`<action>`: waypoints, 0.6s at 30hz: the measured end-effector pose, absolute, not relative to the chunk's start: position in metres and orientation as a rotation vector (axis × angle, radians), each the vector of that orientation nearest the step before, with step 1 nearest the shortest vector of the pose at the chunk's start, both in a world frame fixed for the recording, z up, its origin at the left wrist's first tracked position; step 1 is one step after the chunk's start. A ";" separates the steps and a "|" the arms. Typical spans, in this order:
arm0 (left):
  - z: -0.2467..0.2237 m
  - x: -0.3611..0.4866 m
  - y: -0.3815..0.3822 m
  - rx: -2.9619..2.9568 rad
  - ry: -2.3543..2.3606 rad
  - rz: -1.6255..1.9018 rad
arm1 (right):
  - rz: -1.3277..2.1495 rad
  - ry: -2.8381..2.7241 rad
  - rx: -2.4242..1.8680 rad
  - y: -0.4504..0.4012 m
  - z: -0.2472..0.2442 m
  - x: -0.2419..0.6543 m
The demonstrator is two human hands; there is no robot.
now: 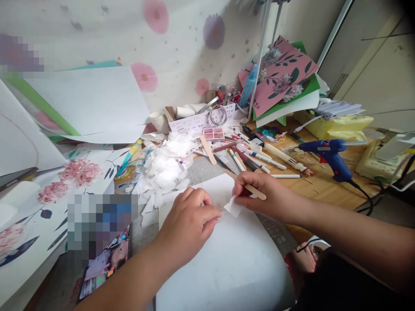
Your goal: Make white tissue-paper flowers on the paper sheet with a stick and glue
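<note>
While the right hand [267, 183] pinches a small white paper scrap [234, 208] between thumb and finger, its curled fingers also grip a flat wooden stick [257, 192] lying across them. Left hand [190, 221] is close by, fingers bent, thumb and forefinger near each other; cannot tell if anything sits between them. Left fingertips look just beside the scrap, contact unclear. Scrap is above the far part of a big white sheet [223, 263] in front of the person; the near part of the sheet looks bare.

Step in hand, as a judgement: handling one scrap, probably shaping or readying it, with the stick kept in the same hand. Next move likely calls for a light, steady pinch on the scrap and the left fingers close in, stick angled so it doesn't snag or crease the paper.

Around: heap of torn white paper [168, 166] beyond the left hand, second wooden stick [208, 150] near it, scattered pens further right, blue glue gun [326, 148] well off to the right, untouched.
</note>
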State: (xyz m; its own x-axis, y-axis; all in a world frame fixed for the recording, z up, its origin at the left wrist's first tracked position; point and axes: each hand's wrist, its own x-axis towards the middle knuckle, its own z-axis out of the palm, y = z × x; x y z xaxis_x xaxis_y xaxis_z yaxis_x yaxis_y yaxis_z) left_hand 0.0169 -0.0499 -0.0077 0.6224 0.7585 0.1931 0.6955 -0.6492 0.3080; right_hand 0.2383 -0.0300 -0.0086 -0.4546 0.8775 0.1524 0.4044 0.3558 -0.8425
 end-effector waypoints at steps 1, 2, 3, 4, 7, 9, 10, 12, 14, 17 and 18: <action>-0.007 0.016 -0.050 2.657 1.192 0.442 | 1.014 -2.028 -1.104 -0.030 -0.010 0.237; -0.006 0.016 -0.049 2.671 1.187 0.424 | 1.019 -2.047 -1.100 -0.031 -0.011 0.236; -0.004 0.016 -0.049 2.685 1.181 0.408 | 1.020 -2.073 -1.096 -0.032 -0.012 0.235; -0.003 0.015 -0.049 2.697 1.174 0.394 | 1.013 -2.107 -1.091 -0.032 -0.013 0.234; 0.000 0.015 -0.050 2.697 1.164 0.396 | 0.958 -2.197 -1.076 -0.034 -0.014 0.231; -0.001 0.015 -0.050 2.660 1.193 0.463 | 0.934 -2.216 -1.069 -0.033 -0.012 0.232; -0.002 0.015 -0.050 2.639 1.217 0.506 | 0.930 -2.215 -1.067 -0.033 -0.011 0.232; -0.007 0.018 -0.049 2.616 1.255 0.571 | 0.927 -2.211 -1.066 -0.031 -0.010 0.234; -0.011 0.021 -0.049 2.623 1.263 0.589 | 0.926 -2.213 -1.069 -0.029 -0.010 0.236; -0.015 0.025 -0.049 2.668 1.230 0.569 | 0.925 -2.226 -1.069 -0.028 -0.013 0.238; -0.015 0.025 -0.049 2.687 1.216 0.557 | 0.922 -2.229 -1.065 -0.029 -0.014 0.239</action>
